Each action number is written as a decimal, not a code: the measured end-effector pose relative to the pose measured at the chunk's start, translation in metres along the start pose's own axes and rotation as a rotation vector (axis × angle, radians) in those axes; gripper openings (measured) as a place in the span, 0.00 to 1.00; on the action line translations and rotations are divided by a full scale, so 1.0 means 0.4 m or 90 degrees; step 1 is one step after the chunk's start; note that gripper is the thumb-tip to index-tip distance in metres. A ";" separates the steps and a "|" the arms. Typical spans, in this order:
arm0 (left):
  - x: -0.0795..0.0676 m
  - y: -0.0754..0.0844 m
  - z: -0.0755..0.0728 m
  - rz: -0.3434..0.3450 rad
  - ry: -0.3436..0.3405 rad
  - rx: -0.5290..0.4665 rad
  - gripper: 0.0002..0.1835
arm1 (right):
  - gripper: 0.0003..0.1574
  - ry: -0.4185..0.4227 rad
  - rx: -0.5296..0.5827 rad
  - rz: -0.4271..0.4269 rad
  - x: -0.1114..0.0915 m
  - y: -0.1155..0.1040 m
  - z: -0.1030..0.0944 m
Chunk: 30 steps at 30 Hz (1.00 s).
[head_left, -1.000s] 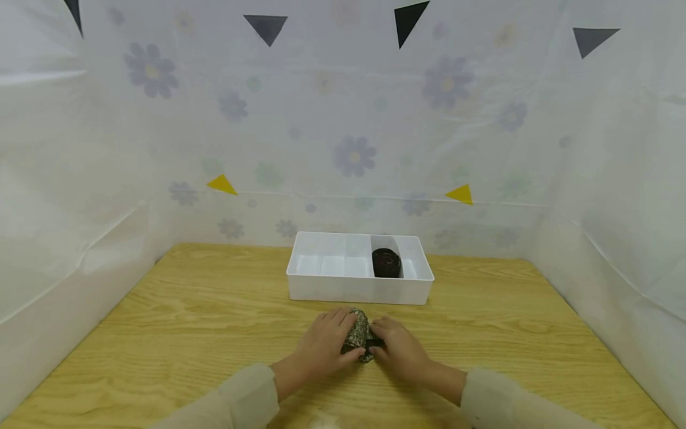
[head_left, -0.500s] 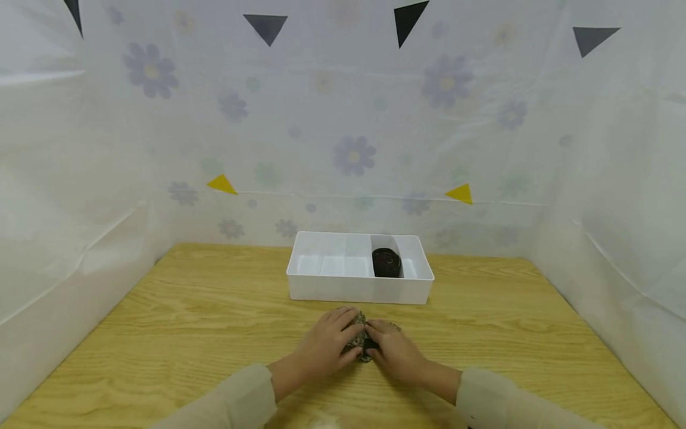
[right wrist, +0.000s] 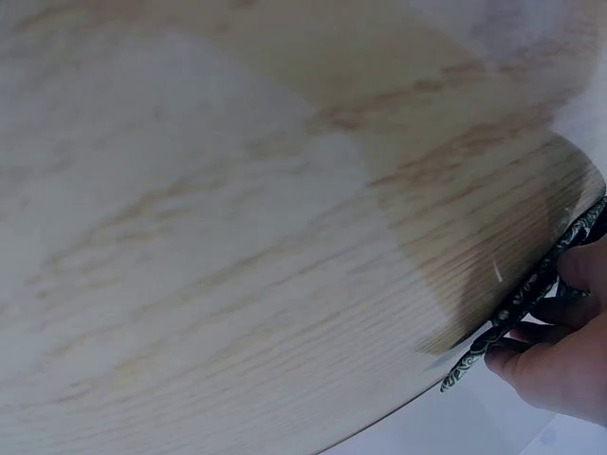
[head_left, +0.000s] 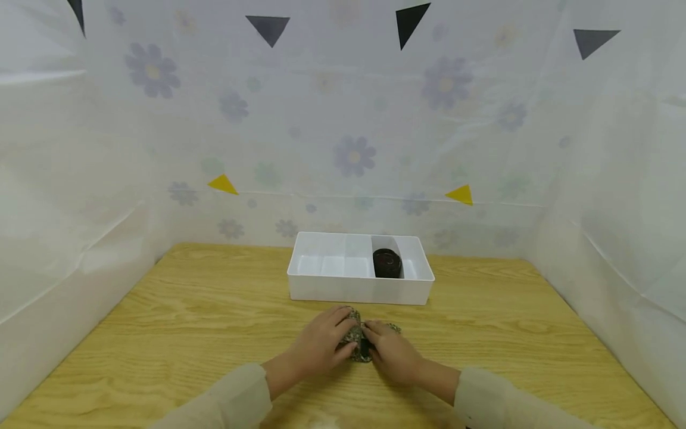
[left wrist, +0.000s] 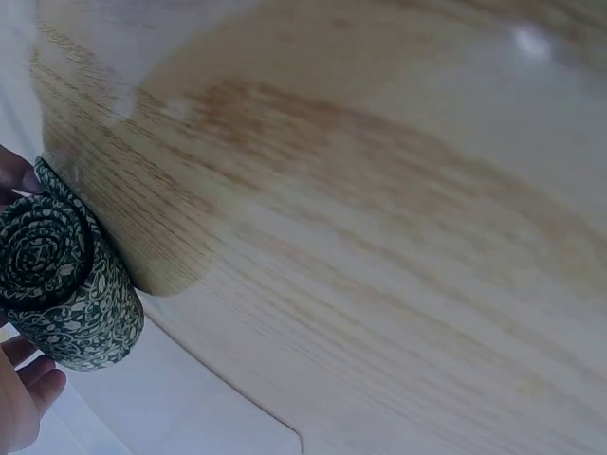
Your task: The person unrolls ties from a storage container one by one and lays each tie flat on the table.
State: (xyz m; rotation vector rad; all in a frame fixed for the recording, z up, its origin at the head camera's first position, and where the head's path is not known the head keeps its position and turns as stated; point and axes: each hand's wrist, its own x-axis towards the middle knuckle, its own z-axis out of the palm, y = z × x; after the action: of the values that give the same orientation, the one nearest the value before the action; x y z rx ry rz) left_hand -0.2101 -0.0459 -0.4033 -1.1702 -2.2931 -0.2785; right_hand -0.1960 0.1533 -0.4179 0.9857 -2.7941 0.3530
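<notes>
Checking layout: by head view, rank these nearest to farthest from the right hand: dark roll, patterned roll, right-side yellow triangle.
From the right hand:
1. Patterned roll: at its fingertips.
2. Dark roll: ahead, in the white tray.
3. Yellow triangle: ahead-right, past the tray.

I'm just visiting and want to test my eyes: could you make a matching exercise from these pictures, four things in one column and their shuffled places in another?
Things
1. Green-and-white patterned cloth roll
2. Black coiled roll
3. White plastic box with compartments
4. Two yellow triangles

Places
A. On the flowered white backdrop
B. Held by the left hand and the right hand
C. On the wood-grain table, just beyond the hands
D. Inside one compartment of the box

Right pairs: 1-B, 2-D, 3-C, 4-A
</notes>
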 end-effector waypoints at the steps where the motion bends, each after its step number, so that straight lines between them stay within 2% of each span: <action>1: -0.002 -0.001 -0.001 -0.001 -0.001 -0.001 0.18 | 0.24 -0.003 0.006 0.001 0.000 -0.001 -0.001; 8: -0.019 -0.008 -0.009 -0.019 -0.007 0.004 0.19 | 0.30 -0.041 0.057 0.036 0.003 -0.008 -0.003; 20: -0.026 -0.018 -0.031 -0.027 -0.035 -0.004 0.20 | 0.28 -0.026 -0.017 0.012 0.011 -0.016 -0.004; 30: -0.036 -0.030 -0.040 -0.008 -0.032 -0.010 0.18 | 0.27 -0.017 -0.024 -0.010 0.016 -0.017 -0.007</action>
State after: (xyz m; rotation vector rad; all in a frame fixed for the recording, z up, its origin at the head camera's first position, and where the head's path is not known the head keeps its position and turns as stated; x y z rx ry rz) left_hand -0.2068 -0.0693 -0.3972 -1.1835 -2.3459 -0.2756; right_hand -0.1966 0.1452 -0.4124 1.0104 -2.8046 0.2853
